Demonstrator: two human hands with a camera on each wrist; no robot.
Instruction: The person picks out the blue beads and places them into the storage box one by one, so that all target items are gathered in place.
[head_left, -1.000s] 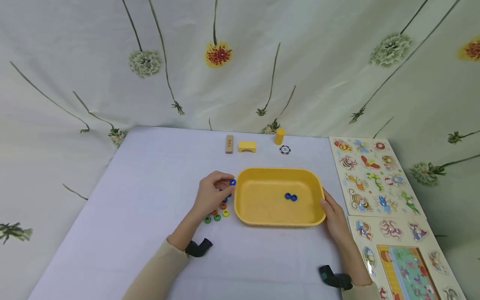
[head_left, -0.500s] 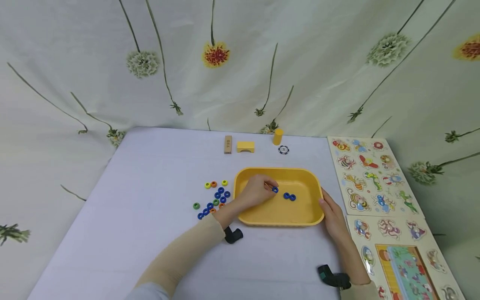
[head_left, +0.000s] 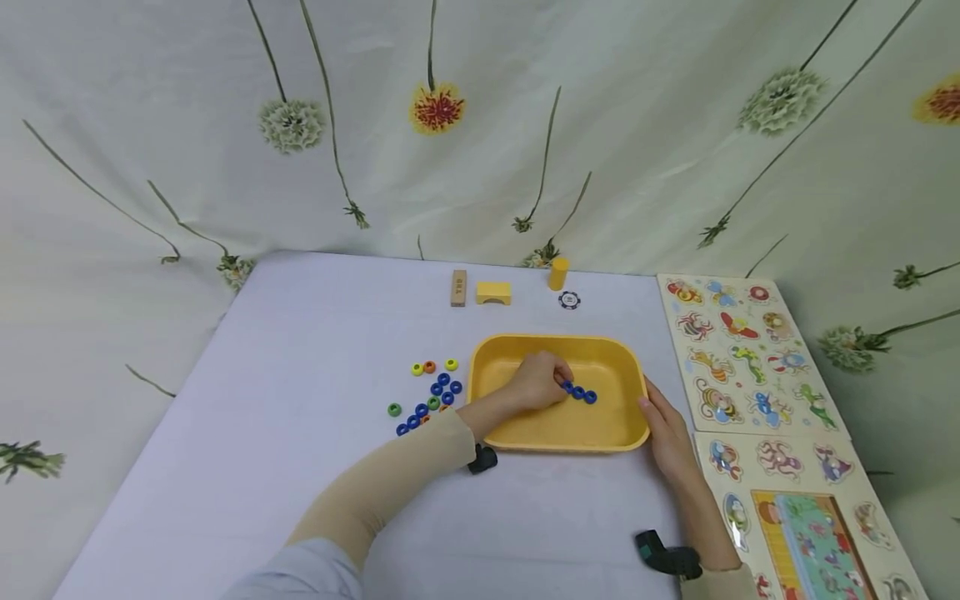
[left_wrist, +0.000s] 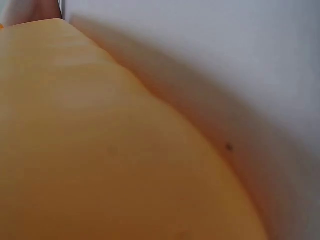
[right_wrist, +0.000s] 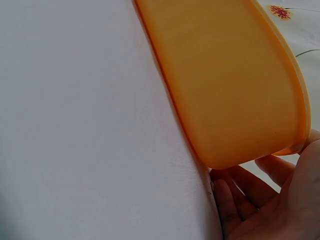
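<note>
My left hand (head_left: 538,381) reaches into the yellow tray (head_left: 555,338) and pinches a blue ring-shaped bead (head_left: 567,387). Two more blue beads (head_left: 591,397) lie on the tray floor in a line with it. At the tray's right end my right hand (head_left: 666,425) holds the side, thumb at the rim. In the right wrist view, the fingers of that hand (right_wrist: 270,200) lie against the outside of the tray (right_wrist: 235,90). The left wrist view is filled mostly by the tray's outer wall (left_wrist: 100,140); the left fingers are hidden there.
Left of the tray lie several loose beads: blue (head_left: 422,409), green (head_left: 394,409), yellow (head_left: 452,364) and orange (head_left: 430,367). Behind it stand a wooden block (head_left: 458,288), a yellow arch block (head_left: 493,292), a yellow cylinder (head_left: 558,273) and a chip (head_left: 569,300). Picture boards (head_left: 750,358) lie right.
My left hand has carried a blue bead from the loose beads into the tray, lowering it beside the two blue ones. The right hand has stayed at the tray's side.
</note>
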